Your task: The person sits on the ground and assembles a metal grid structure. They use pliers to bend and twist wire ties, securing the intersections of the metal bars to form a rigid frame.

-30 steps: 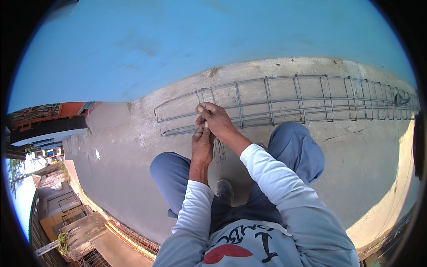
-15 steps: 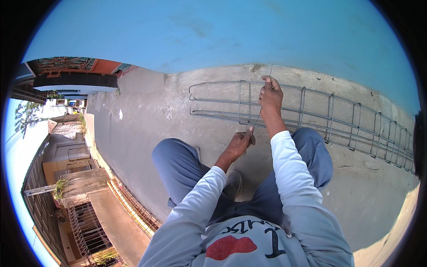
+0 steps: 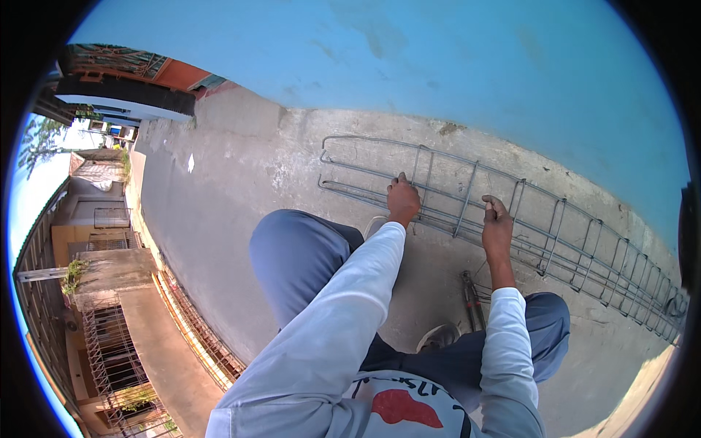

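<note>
Both hands gripped the rebar cage (image 3: 511, 212) lying on the concrete slab (image 3: 241, 168): left hand (image 3: 403, 198) and right hand (image 3: 496, 223) closed on its bars. Stirrups stood along it; ties probably remained, too small to tell.

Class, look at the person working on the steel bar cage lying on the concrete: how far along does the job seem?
Done: the rebar cage already has many stirrups fixed along its long bars. In hand: the left hand and right hand both grip bars near the cage's left end. Left: whether any joints remain untied cannot be told; pliers lie on the concrete floor between the knees.
</note>
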A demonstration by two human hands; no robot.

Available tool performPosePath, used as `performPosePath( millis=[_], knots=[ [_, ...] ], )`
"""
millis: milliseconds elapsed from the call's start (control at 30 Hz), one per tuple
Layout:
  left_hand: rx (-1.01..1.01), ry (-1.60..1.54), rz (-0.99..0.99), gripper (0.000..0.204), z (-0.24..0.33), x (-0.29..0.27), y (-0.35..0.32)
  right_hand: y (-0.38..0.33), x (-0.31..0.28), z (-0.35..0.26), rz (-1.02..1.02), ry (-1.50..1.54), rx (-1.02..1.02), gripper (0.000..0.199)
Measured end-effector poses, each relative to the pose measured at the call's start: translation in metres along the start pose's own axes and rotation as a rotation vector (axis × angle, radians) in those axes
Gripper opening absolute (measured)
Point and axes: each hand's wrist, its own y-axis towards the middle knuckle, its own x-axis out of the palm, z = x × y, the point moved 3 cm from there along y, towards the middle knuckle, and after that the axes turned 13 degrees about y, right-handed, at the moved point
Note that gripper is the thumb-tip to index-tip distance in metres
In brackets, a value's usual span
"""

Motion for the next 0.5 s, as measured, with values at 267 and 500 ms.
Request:
performPosePath(
  millis=[267, 500],
  knots=[
    [-0.006, -0.181, 0.108, 0.037, 0.026, -0.002, 0.016, -0.003, -0.005, 0.011, -0.036, -0.121, 0.223, 0.023],
    [0.505, -0.164, 0.157, 0.029, 0.108, -0.006, 0.038, 0.016, 0.019, 0.052, 0.059, 0.191, 0.476, 0.024]
  ],
)
